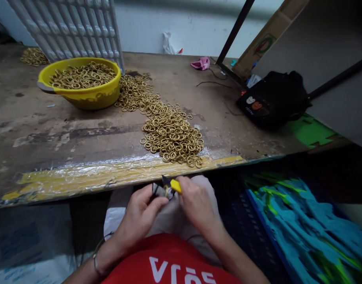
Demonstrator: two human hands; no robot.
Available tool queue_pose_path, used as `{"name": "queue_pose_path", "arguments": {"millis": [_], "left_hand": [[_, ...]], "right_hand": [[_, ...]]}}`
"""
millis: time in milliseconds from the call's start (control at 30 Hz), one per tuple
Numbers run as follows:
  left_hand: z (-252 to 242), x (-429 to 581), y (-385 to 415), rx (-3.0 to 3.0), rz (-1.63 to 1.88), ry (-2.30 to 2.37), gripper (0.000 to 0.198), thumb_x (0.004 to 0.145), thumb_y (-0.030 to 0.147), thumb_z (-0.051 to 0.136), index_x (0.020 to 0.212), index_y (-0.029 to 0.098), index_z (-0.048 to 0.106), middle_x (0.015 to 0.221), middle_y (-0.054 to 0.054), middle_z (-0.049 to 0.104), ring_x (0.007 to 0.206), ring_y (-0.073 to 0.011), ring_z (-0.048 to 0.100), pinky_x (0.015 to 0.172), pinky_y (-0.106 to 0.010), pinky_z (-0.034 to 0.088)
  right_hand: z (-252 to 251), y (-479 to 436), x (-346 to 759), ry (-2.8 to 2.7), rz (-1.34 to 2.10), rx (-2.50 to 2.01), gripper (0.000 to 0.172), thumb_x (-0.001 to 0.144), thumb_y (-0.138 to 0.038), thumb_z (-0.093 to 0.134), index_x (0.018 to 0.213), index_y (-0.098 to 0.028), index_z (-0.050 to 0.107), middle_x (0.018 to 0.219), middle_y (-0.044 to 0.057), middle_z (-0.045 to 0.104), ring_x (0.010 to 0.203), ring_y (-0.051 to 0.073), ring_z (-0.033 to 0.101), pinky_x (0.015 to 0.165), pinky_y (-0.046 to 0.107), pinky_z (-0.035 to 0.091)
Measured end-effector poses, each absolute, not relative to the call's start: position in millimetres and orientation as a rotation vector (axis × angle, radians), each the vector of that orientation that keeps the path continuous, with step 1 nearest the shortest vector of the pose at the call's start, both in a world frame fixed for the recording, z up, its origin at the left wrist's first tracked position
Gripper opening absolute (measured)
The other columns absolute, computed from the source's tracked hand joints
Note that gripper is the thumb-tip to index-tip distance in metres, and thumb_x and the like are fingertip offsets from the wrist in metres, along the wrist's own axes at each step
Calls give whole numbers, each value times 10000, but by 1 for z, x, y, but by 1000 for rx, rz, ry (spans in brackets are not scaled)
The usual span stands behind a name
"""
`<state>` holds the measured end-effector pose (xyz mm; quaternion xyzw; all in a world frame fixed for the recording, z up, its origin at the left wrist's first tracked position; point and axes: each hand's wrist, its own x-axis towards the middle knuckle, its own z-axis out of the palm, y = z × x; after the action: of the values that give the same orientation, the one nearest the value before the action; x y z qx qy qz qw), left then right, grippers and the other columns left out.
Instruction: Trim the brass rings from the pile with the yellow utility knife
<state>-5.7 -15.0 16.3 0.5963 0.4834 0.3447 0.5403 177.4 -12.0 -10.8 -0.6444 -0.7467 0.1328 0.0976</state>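
My left hand (pixel 141 213) is below the table edge, over my lap, its fingers pinched on a small grey and dark piece (pixel 159 190). My right hand (pixel 198 201) is closed round a tool with a yellow handle (pixel 175 185), whose dark tip meets the piece in the left hand. Both hands touch each other at the tool. A heap of brass-coloured rings (pixel 172 136) lies on the wooden table (pixel 51 138) just above the hands, running back toward a yellow bowl (pixel 83 96) full of the same rings.
A white plastic grid (pixel 71 23) leans behind the bowl. More rings (pixel 34 56) lie at the far left. A black bag (pixel 272 98), a pink item (pixel 201 63) and a cardboard box (pixel 266 39) sit right. Blue and green foam pieces (pixel 305 228) lie below right.
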Motion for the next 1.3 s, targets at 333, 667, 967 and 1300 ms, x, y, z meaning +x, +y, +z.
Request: {"name": "queue_pose_path", "arguments": {"millis": [333,667,967,1300], "left_hand": [[-2,-4,2,1040,752,982,263,797,378,659,688,160,563,597,6,563,536,-114,508,545,-232,407],[-20,-15,14,531,798,693,199,846,332,616,844,140,566,678,-29,605,505,-89,526,453,-186,397],[-31,-20,31,449,789,838,318,816,402,684,706,142,538,537,39,539,353,-12,352,314,-119,181],[-7,-19,37,507,968,731,273,808,332,722,961,120,645,895,-105,727,421,-31,483,343,-128,286]], "right_hand": [[2,67,182,-2095,147,-1868,141,914,-150,487,889,-179,623,889,52,619,787,171,578,678,258,361],[5,129,145,-2505,66,-1878,219,936,-151,431,990,-162,643,998,100,615,804,182,617,693,274,431],[5,149,153,-2383,190,-1831,141,870,-166,525,858,-152,664,873,87,676,761,178,608,680,260,408],[6,72,148,-979,1721,-1111,294,753,-422,735,806,-167,598,523,-72,456,419,47,330,403,171,262]]}}
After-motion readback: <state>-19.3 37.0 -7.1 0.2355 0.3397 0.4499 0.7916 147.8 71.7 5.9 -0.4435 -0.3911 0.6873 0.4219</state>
